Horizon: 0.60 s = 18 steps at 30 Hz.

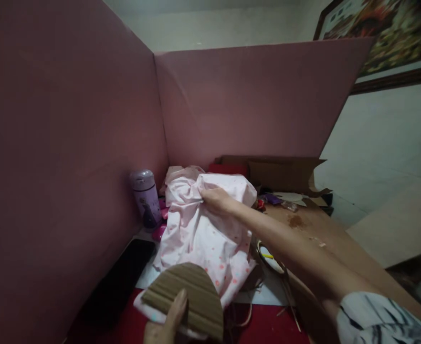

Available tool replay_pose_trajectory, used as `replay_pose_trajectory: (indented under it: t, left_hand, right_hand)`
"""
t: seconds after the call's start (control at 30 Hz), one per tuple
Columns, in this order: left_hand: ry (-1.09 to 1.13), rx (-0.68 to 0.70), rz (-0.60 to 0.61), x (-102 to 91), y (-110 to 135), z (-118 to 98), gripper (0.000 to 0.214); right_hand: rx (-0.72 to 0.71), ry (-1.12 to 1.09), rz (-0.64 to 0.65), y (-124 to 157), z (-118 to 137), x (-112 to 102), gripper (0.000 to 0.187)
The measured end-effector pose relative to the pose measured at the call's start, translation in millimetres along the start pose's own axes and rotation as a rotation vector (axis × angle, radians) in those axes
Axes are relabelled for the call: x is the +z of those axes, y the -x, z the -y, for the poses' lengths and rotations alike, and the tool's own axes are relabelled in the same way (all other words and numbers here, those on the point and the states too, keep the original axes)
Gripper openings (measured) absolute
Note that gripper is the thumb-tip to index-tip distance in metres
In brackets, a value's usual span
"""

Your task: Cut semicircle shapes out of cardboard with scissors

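My right hand (215, 198) reaches forward and pinches the top of a crumpled pink cloth with small flower prints (203, 234), which is heaped on the table. At the bottom of the view my left hand (165, 322) holds a rounded piece of corrugated cardboard (192, 294), thumb pressed on its face. The cardboard overlaps the cloth's lower edge.
A pink folding screen (70, 143) walls off the left and back. A purple flask (146, 198) stands by the screen, with a black phone (124, 274) in front of it. An open cardboard box (285, 174), scraps and a ring-shaped thing (272, 258) lie to the right on the wooden table (339, 258).
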<state>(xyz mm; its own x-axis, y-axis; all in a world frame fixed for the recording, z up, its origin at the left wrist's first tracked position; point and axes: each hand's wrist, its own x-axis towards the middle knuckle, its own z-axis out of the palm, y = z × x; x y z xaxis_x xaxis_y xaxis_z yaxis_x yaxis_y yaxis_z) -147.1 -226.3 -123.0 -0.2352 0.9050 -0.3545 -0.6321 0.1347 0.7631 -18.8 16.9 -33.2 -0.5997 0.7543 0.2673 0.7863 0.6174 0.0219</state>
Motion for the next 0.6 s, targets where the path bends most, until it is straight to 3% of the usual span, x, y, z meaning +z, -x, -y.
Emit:
replay_pose_trajectory:
  t: [0.07, 0.13, 0.2, 0.23, 0.27, 0.3, 0.37, 0.4, 0.47, 0.6]
  left_hand:
    - [0.03, 0.098, 0.015, 31.2, -2, -25, 0.052]
    - [0.068, 0.21, 0.151, 64.1, -4, -56, 0.053]
    - [0.088, 0.237, 0.279, 93.2, -10, -84, 0.047]
    - [0.102, 0.232, 0.344, 105.0, -16, -94, 0.043]
    - [0.111, 0.236, 0.4, 114.6, -25, -100, 0.041]
    - [0.105, 0.216, 0.443, 121.8, -36, -102, 0.04]
    - [0.042, 0.063, 0.419, 128.6, -64, -90, 0.035]
    - [-0.018, -0.085, 0.364, 128.4, -80, -80, 0.033]
    - [-0.081, -0.21, 0.292, 122.0, -107, -54, 0.033]
    - [-0.1, -0.314, 0.26, 102.6, -135, -24, 0.035]
  right_hand:
    - [0.165, 0.031, -0.107, 6, -25, -28, 0.023]
    - [0.339, 0.075, -0.244, 14, -50, -65, 0.026]
    - [0.47, 0.127, -0.414, 25, -71, -100, 0.032]
    - [0.563, 0.15, -0.603, 31, -78, -113, 0.032]
    - [0.626, 0.164, -0.717, 36, -84, -122, 0.036]
    - [0.674, 0.16, -0.752, 42, -88, -125, 0.039]
    - [0.717, 0.104, -0.639, 52, -92, -116, 0.04]
    - [0.713, 0.063, -0.53, 57, -94, -106, 0.037]
    - [0.693, -0.005, -0.379, 68, -95, -82, 0.021]
    - [0.692, -0.101, -0.352, 98, -85, -49, 0.023]
